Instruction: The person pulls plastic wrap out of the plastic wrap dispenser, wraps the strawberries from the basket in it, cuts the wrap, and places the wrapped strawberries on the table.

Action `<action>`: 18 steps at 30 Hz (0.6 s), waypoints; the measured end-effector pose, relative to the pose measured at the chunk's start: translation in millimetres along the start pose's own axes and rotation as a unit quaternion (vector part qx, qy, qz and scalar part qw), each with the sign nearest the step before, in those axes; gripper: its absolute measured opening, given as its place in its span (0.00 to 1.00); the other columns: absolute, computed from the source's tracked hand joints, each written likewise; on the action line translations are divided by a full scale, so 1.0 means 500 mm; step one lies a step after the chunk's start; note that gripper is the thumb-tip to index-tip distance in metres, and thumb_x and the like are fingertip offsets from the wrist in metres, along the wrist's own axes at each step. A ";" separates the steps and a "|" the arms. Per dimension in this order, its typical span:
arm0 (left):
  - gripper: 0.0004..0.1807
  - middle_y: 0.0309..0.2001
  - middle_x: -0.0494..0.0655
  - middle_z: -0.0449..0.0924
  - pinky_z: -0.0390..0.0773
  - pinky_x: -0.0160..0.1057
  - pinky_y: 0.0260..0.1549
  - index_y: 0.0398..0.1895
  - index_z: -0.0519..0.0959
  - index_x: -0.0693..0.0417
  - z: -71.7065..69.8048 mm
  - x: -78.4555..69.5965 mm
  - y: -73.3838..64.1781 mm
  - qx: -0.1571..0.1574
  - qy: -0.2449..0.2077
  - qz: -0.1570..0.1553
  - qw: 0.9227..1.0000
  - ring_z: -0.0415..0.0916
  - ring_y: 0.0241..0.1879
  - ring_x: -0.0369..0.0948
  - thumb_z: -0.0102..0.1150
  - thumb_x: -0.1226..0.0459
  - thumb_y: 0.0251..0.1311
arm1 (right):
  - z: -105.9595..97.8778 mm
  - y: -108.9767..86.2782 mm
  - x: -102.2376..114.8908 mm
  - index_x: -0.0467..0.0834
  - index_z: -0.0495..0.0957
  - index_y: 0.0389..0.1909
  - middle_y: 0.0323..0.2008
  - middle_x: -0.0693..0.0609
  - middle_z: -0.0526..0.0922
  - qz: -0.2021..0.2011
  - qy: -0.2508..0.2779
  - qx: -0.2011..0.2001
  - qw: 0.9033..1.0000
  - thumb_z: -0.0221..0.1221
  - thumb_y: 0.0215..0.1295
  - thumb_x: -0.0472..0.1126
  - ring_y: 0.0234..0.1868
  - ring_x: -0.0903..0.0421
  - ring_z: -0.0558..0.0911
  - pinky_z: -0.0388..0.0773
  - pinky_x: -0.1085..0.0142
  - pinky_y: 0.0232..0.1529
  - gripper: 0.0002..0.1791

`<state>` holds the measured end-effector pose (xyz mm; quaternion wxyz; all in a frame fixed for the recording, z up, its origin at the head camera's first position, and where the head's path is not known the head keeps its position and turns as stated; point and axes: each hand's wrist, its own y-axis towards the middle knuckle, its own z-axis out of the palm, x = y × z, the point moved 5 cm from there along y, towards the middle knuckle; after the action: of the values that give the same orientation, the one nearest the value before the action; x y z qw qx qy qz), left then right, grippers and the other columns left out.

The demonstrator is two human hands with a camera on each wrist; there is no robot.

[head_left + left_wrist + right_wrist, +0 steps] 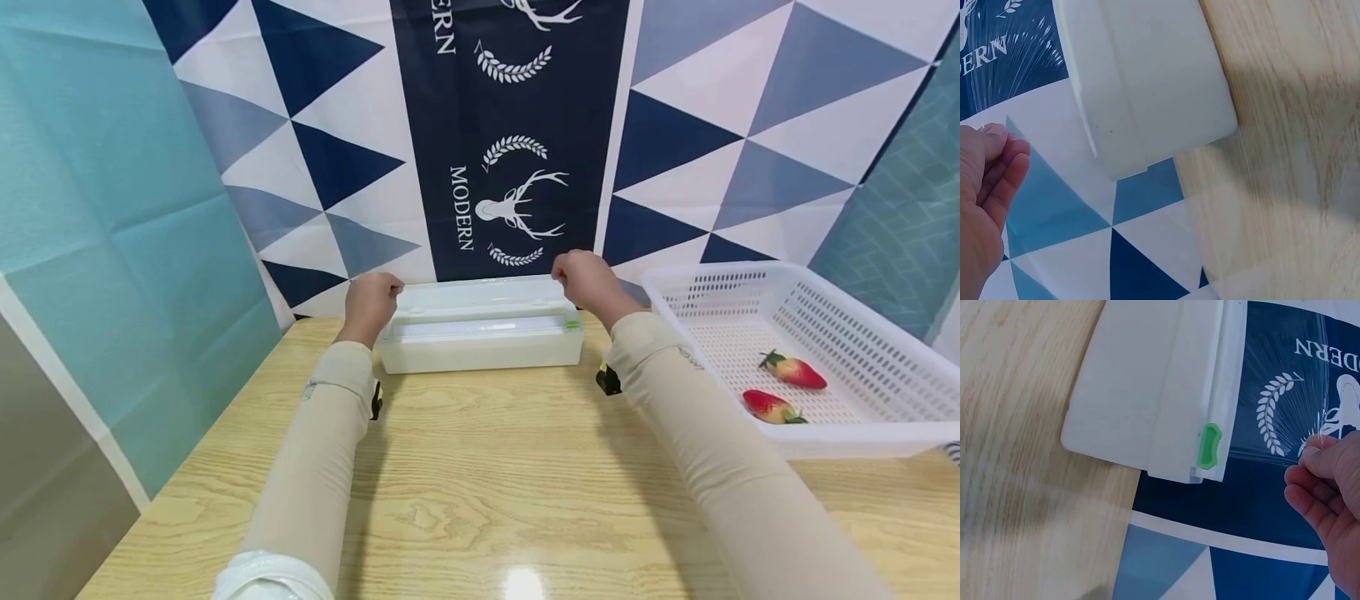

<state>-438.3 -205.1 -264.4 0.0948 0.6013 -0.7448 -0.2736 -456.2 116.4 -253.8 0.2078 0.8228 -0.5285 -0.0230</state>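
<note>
A white cling film dispenser (480, 354) lies lengthwise on the table by the wall, its lid raised in the head view. Clear cling film (1291, 387) stretches from it, with creases gathering toward the fingers. My right hand (590, 283) pinches the film near one corner between thumb and forefinger. At the other end, my left hand (371, 306) pinches the film's opposite edge, seen close up in the left wrist view. Both hands are raised above the dispenser, apart from its body. A green slide cutter (1210, 446) sits at the dispenser's right end.
To the right stands a white perforated basket (862, 433) with two strawberries, one (795, 371) behind the other (771, 407). A patterned cloth (517, 108) hangs right behind the dispenser. The wood-grain table (480, 483) extends toward me.
</note>
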 end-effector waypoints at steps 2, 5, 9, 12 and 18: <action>0.14 0.28 0.50 0.80 0.68 0.39 0.32 0.20 0.75 0.54 -0.005 -0.002 0.001 -0.009 0.005 0.002 1.000 0.67 0.25 0.41 0.55 0.73 0.65 | -0.005 0.000 0.002 0.33 0.82 0.40 0.39 0.40 0.81 0.000 -0.002 -0.001 1.000 0.54 0.63 0.24 0.43 0.44 0.79 0.77 0.52 0.48 0.10; 0.21 0.19 0.47 0.61 0.57 0.41 0.29 0.18 0.58 0.52 -0.011 -0.006 0.001 -0.012 0.006 -0.001 1.000 0.52 0.23 0.42 0.51 0.75 0.65 | -0.013 -0.002 0.005 0.33 0.82 0.40 0.38 0.40 0.81 -0.005 -0.005 -0.007 1.000 0.54 0.63 0.24 0.43 0.44 0.79 0.77 0.52 0.48 0.11; 0.17 0.19 0.49 0.69 0.65 0.39 0.27 0.17 0.68 0.57 -0.025 -0.014 -0.002 -0.028 0.007 -0.002 1.000 0.62 0.22 0.43 0.52 0.76 0.64 | -0.023 -0.005 0.006 0.33 0.82 0.41 0.39 0.40 0.81 -0.009 -0.006 -0.013 1.000 0.52 0.64 0.24 0.44 0.43 0.79 0.77 0.52 0.49 0.12; 0.15 0.21 0.50 0.71 0.67 0.40 0.28 0.18 0.70 0.58 -0.032 -0.019 -0.003 -0.035 0.005 -0.001 0.999 0.65 0.24 0.44 0.53 0.76 0.63 | -0.031 -0.007 0.007 0.33 0.82 0.42 0.40 0.39 0.81 -0.011 -0.007 -0.016 1.000 0.51 0.64 0.24 0.45 0.43 0.79 0.77 0.52 0.50 0.13; 0.25 0.17 0.45 0.52 0.55 0.40 0.25 0.16 0.52 0.49 -0.042 -0.023 -0.001 -0.039 0.006 -0.003 0.999 0.51 0.21 0.42 0.51 0.77 0.63 | -0.046 -0.008 0.010 0.33 0.82 0.42 0.40 0.40 0.82 -0.014 -0.014 -0.019 1.000 0.54 0.64 0.24 0.46 0.44 0.79 0.76 0.53 0.51 0.11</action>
<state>-425.0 -200.5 -245.3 0.1214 0.6012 -0.7310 -0.2991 -444.8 120.7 -233.3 0.2150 0.8256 -0.5195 -0.0475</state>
